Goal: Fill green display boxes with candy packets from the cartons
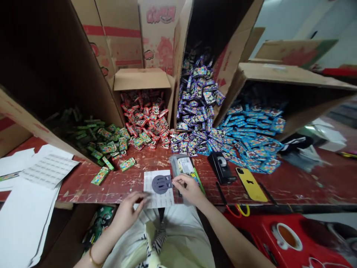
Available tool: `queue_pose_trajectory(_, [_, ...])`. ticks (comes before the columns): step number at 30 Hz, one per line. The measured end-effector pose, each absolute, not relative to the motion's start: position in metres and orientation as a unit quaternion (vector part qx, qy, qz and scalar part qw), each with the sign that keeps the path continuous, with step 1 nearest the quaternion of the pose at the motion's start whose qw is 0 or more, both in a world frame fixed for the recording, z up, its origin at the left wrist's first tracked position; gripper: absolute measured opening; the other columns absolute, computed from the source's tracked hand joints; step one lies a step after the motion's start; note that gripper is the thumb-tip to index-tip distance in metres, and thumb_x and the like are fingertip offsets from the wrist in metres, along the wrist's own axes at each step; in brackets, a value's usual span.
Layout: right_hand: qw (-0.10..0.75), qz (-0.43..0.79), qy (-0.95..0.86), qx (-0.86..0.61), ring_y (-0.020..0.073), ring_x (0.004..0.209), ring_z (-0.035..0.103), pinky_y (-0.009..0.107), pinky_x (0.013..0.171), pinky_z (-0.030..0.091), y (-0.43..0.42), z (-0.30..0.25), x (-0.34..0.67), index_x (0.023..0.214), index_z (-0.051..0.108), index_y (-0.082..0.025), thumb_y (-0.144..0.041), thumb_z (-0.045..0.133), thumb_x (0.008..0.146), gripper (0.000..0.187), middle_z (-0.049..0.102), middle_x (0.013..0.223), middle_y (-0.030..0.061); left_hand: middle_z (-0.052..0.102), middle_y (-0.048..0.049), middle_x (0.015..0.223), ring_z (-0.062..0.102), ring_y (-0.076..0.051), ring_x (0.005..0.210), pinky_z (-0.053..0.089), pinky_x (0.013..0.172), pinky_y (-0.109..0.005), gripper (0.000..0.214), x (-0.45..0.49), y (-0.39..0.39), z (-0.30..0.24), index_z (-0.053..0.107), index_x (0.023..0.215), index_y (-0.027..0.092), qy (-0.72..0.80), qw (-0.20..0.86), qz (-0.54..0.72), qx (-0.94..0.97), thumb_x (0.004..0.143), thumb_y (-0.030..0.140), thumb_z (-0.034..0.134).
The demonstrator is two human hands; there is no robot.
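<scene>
A white printed sheet lies at the near edge of the red table, with a dark grey round piece on top of it. My left hand rests on the sheet's lower left corner, fingers curled and pressing the paper. My right hand pinches the right edge of the grey piece with thumb and fingers. Just behind my right hand lies a clear packet with a printed card inside.
Tipped cardboard boxes spill small packets: green, red, purple, blue. A black tape dispenser and a yellow phone lie to the right. White sheets cover the left. A red stool stands below.
</scene>
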State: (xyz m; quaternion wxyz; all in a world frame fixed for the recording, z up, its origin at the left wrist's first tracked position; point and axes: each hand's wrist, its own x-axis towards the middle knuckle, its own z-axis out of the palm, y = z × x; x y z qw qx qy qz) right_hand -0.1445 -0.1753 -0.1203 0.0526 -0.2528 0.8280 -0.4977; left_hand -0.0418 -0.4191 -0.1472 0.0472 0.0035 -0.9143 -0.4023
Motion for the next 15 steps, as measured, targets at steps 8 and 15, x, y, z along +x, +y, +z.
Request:
queue_pose_trajectory(8, [0.016, -0.434, 0.854, -0.287, 0.0186, 0.094, 0.061, 0.030, 0.085, 0.046, -0.199, -0.140, -0.188, 0.093, 0.066, -0.018, -0.017, 0.055, 0.084, 0.014, 0.067, 0.096, 0.0063, 0.059, -0.0138, 0.127, 0.051, -0.029, 0.122, 0.037, 0.106, -0.050, 0.042, -0.090, -0.417, -0.147, 0.052, 0.128, 0.020, -0.909, 0.122, -0.399, 0.000, 0.089, 0.034, 0.051])
queue_pose_trajectory(15, [0.037, -0.320, 0.921, -0.217, 0.0197, 0.098, 0.059, 0.029, 0.089, 0.043, -0.132, -0.136, -0.239, 0.097, 0.066, -0.013, -0.012, 0.059, 0.080, 0.018, 0.065, 0.101, 0.0097, 0.036, -0.0048, 0.152, 0.029, -0.029, 0.140, 0.030, 0.113, -0.053, 0.057, -0.092, -0.293, -0.186, 0.038, 0.142, 0.033, -0.883, -0.040, -0.352, -0.309, 0.088, 0.027, 0.055])
